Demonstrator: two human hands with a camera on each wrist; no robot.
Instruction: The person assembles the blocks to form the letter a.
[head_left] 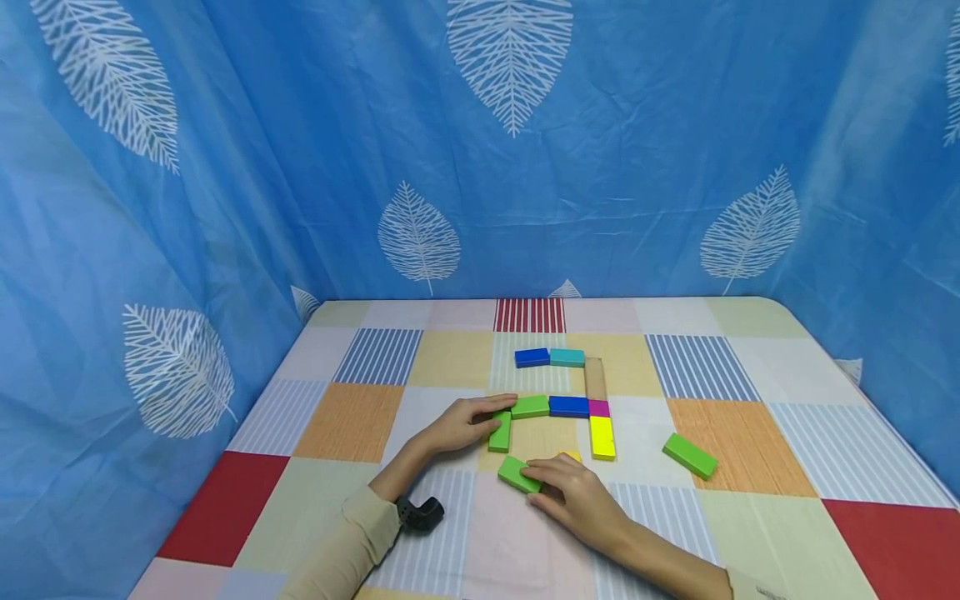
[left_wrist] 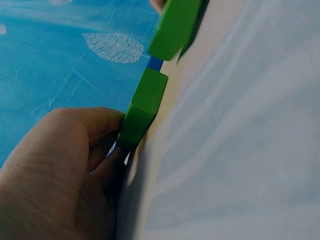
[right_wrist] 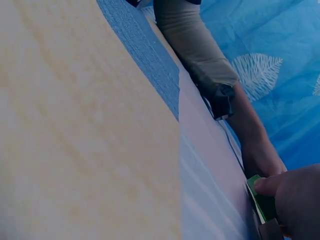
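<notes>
My left hand (head_left: 459,423) is at a green block (head_left: 498,433), its fingers and thumb at the block's far end and left side; the left wrist view shows them against that block (left_wrist: 142,107). My right hand (head_left: 576,496) grips another green block (head_left: 517,473) by its right end, slightly tilted, in front of the row. In the right wrist view the thumb lies on this block (right_wrist: 262,202). A third green block (head_left: 530,407) adjoins the left one, followed by a blue block (head_left: 568,407), a magenta block (head_left: 598,408) and a yellow block (head_left: 602,439).
Farther back lie a dark blue block (head_left: 532,357) and a teal block (head_left: 567,357), with a tan wooden block (head_left: 595,379) running toward the magenta one. A loose green block (head_left: 690,456) lies to the right. A yellow piece (head_left: 572,456) shows partly behind my right hand.
</notes>
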